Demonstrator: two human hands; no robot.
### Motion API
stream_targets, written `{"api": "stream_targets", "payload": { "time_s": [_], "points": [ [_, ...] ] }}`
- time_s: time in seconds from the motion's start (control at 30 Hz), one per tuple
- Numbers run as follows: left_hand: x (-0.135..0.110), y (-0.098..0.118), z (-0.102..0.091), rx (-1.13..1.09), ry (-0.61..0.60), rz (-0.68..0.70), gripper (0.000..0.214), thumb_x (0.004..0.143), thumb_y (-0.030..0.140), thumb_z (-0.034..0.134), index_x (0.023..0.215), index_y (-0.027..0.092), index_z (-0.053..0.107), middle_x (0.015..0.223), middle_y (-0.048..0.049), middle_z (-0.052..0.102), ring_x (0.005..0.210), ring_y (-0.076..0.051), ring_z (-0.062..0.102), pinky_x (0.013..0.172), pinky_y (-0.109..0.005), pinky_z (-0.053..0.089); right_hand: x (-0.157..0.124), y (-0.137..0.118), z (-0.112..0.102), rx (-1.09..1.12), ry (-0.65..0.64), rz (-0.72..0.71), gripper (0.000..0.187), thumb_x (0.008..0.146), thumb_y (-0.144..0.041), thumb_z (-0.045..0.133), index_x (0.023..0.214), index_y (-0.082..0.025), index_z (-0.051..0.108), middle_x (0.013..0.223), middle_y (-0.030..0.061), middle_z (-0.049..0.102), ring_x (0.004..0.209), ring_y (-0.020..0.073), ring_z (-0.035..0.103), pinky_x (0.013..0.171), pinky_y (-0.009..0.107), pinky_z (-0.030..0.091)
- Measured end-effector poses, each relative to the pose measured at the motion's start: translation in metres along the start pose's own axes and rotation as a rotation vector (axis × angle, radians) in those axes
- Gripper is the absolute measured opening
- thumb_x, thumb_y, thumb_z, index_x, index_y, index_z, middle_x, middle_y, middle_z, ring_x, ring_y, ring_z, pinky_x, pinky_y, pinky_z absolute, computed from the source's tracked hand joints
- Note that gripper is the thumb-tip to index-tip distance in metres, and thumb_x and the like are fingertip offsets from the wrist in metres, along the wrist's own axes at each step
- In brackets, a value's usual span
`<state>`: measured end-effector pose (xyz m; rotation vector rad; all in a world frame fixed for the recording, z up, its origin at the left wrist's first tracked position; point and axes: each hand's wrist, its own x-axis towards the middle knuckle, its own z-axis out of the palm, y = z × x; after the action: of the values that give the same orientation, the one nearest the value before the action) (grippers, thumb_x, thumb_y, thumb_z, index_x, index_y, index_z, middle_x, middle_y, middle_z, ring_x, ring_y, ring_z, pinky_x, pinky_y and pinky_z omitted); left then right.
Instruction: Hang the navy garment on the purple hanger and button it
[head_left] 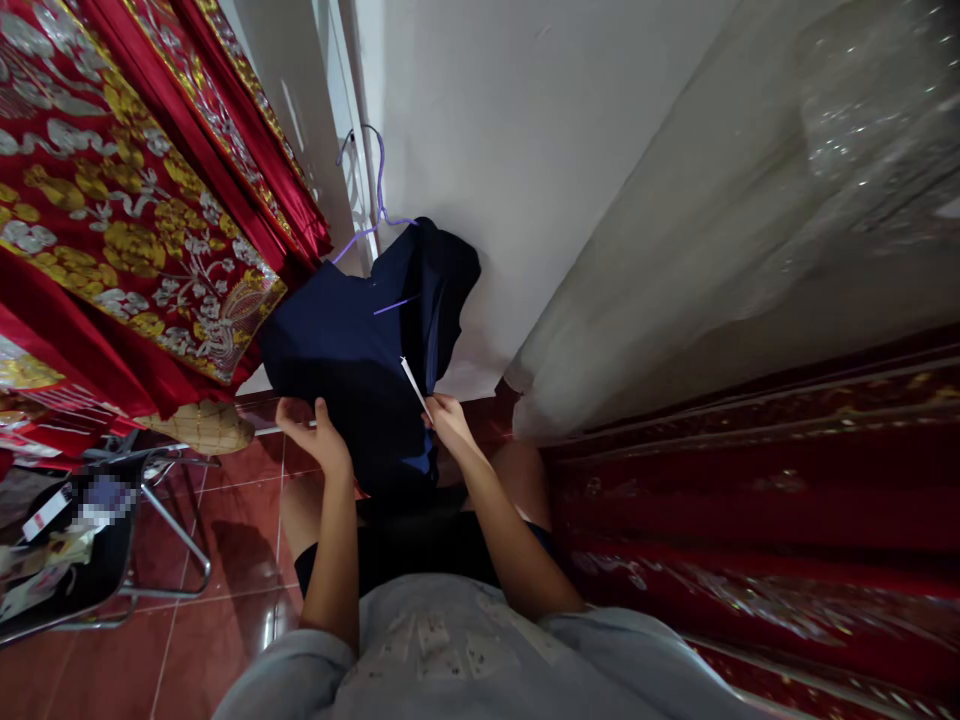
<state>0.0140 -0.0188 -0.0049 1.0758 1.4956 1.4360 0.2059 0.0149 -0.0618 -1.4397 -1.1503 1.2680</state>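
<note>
A dark navy garment (322, 325) with an open front hangs from a purple wire hanger (382, 205) before me. My right hand (448, 418) is closed at the garment's lower right front, pinching a thin white strip (415, 386) that points up and left across the cloth. What the strip is made of, I cannot make out. My left hand (319, 432) is at the garment's lower left edge, thumb and fingers apart. Whether it touches the cloth is unclear. A short stretch of purple hanger wire shows within the garment's opening.
Red cloth with gold and silver embroidery (150, 230) hangs at the left. Below it, a black folding chair (124, 560) with metal legs holds small items. Sheer pale fabric (675, 280) and dark red cloth (712, 500) are on the right. The floor is red tile (232, 540).
</note>
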Motion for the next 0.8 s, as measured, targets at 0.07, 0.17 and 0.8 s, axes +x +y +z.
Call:
{"api": "stream_targets", "payload": {
  "time_s": [0.07, 0.17, 0.8],
  "points": [
    [-0.007, -0.013, 0.003, 0.036, 0.198, 0.090, 0.035, 0.105, 0.043, 0.042, 0.138, 0.032, 0.038, 0.162, -0.0066, 0.030, 0.162, -0.021, -0.008, 0.132, -0.044, 0.001, -0.002, -0.003, 0.001, 0.004, -0.043, 0.004, 0.035, 0.081, -0.048, 0.052, 0.058, -0.023, 0.045, 0.052, -0.0019, 0.047, 0.050, 0.0127, 0.044, 0.050, 0.026, 0.034],
    [-0.023, -0.034, 0.022, 0.111, 0.140, 0.171, 0.027, 0.092, 0.029, 0.062, 0.118, 0.027, 0.056, 0.133, -0.0094, 0.057, 0.139, -0.028, 0.049, 0.122, -0.043, 0.033, -0.007, -0.008, 0.010, -0.004, -0.096, -0.010, 0.032, 0.077, -0.046, 0.057, 0.057, -0.023, 0.047, 0.049, -0.0021, 0.046, 0.048, 0.0131, 0.044, 0.049, 0.027, 0.031],
    [-0.048, -0.061, 0.045, 0.266, -0.207, 0.234, 0.013, 0.098, 0.027, 0.050, 0.086, 0.021, 0.051, 0.076, -0.0004, 0.055, 0.072, -0.017, 0.053, 0.071, -0.028, 0.041, -0.041, -0.023, -0.015, 0.004, -0.618, 0.043, 0.050, 0.082, -0.063, 0.061, 0.061, -0.017, 0.062, 0.052, 0.0014, 0.057, 0.050, 0.0119, 0.049, 0.055, 0.026, 0.035]
  ]
}}
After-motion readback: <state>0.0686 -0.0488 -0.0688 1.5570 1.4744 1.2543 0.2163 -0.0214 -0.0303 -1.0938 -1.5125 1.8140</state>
